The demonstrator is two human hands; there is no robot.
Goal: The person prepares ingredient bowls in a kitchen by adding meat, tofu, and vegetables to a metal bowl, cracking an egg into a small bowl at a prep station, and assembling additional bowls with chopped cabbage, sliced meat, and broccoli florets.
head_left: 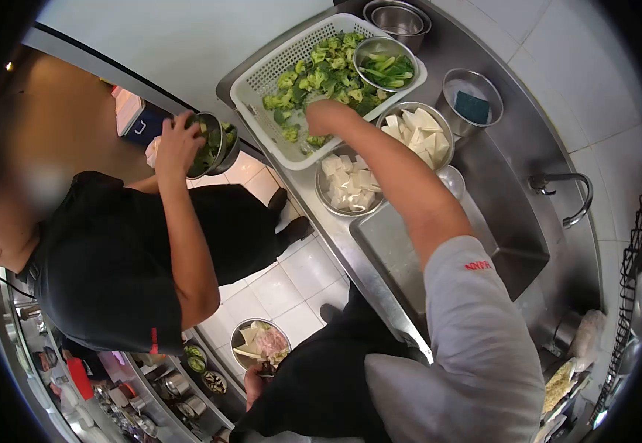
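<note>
My right hand (328, 119) reaches down into a white perforated basket (245, 92), its fingers curled among the broccoli florets (335, 55). What those fingers hold is hidden from view. Low at my side, my left hand (253, 385) grips the near edge of a round metal bowl (288, 341). In that bowl lie pink sliced meat (269, 342) and pale pieces. Close to my right forearm stand a bowl of white cubes (349, 184) and a bowl of larger white slabs (418, 136). A metal bowl of cut greens (386, 68) rests on the basket's far corner.
A co-worker in black (107, 258) stands at left, one hand over a metal bowl of greens (214, 144). To the right are a sink (509, 214), a faucet (568, 196) and a pot with a green scouring pad (471, 108). Stacked metal bowls (397, 21) stand behind the basket.
</note>
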